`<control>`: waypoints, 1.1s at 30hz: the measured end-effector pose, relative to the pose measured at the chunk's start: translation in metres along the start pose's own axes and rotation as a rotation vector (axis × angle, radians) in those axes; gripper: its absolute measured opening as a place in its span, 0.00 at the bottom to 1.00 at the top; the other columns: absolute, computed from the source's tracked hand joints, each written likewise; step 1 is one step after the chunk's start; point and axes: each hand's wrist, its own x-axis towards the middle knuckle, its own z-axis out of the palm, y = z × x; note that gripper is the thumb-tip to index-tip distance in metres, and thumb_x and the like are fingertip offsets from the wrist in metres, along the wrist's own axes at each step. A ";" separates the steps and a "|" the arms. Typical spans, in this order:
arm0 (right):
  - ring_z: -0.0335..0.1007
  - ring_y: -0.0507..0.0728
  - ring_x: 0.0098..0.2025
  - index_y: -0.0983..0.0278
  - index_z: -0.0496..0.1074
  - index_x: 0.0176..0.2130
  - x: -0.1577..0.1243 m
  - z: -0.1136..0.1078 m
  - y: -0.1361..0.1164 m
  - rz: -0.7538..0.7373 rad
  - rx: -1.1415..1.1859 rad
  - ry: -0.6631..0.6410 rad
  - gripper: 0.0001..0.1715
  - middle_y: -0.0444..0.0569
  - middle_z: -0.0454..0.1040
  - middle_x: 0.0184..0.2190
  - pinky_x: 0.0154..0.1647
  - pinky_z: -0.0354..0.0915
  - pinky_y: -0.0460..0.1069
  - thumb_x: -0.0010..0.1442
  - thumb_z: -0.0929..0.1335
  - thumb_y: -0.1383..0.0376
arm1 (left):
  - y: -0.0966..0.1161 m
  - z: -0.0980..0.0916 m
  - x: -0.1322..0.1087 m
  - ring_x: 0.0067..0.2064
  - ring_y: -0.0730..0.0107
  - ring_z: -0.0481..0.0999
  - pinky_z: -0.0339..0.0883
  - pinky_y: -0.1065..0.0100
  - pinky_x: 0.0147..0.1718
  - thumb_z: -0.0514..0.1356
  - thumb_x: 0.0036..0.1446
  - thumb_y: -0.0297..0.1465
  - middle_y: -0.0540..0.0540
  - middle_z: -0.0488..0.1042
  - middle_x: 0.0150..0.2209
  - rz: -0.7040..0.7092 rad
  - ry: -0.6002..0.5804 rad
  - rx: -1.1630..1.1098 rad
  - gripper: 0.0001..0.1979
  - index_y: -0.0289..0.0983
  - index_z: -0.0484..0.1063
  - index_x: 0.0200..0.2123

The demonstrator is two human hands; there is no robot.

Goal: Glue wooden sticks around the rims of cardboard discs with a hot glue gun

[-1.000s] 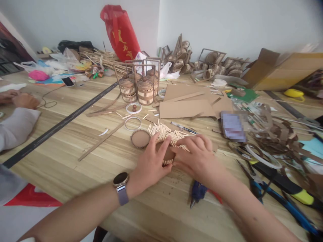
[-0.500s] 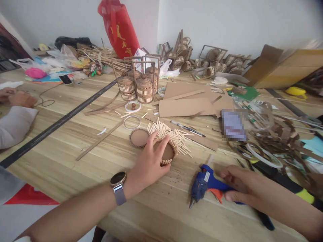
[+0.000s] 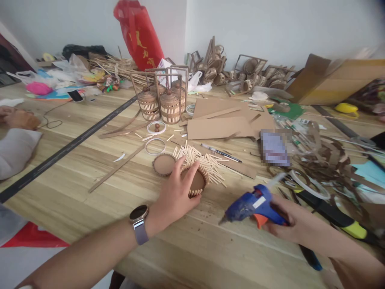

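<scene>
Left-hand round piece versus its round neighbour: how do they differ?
The held piece has pale sticks around its edge; the neighbouring piece has a low brown rim. The left hand partly covers the held piece; the neighbouring piece shows almost whole. Both are round and brown inside.

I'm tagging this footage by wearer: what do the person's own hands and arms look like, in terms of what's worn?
The left hand and right hand are ungloved, the visible forearms sleeveless. On the left wrist is a wristwatch: round dark face, gold-toned case, greyish-purple strap, silvery link. Nothing shows on the right wrist.
</scene>
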 end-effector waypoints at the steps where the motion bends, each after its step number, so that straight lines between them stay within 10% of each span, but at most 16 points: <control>1: 0.74 0.59 0.29 0.59 0.76 0.34 0.000 0.001 0.000 0.010 0.079 -0.044 0.13 0.47 0.78 0.30 0.28 0.72 0.50 0.46 0.72 0.57 | 0.000 0.000 0.000 0.62 0.43 0.62 0.69 0.51 0.53 0.67 0.47 0.25 0.37 0.44 0.65 0.002 0.002 -0.004 0.46 0.45 0.47 0.66; 5: 0.77 0.64 0.39 0.60 0.78 0.43 0.003 0.009 -0.004 0.038 0.296 -0.107 0.26 0.52 0.80 0.37 0.39 0.74 0.55 0.45 0.75 0.51 | -0.002 0.001 -0.001 0.62 0.42 0.61 0.68 0.49 0.53 0.67 0.47 0.25 0.36 0.44 0.65 0.014 0.004 -0.015 0.47 0.44 0.47 0.66; 11: 0.77 0.62 0.40 0.60 0.78 0.40 0.008 0.030 -0.016 -0.039 0.179 -0.051 0.21 0.51 0.81 0.37 0.44 0.74 0.55 0.53 0.71 0.49 | -0.002 0.001 -0.001 0.63 0.42 0.58 0.68 0.48 0.54 0.67 0.48 0.25 0.36 0.44 0.65 0.020 0.000 -0.013 0.48 0.45 0.45 0.66; 33: 0.76 0.60 0.32 0.61 0.74 0.32 0.013 0.055 -0.035 -0.114 -0.121 0.104 0.17 0.50 0.79 0.29 0.33 0.73 0.52 0.57 0.65 0.51 | -0.003 0.002 -0.001 0.64 0.42 0.57 0.67 0.48 0.55 0.67 0.47 0.25 0.37 0.44 0.66 0.026 0.010 -0.020 0.48 0.46 0.45 0.66</control>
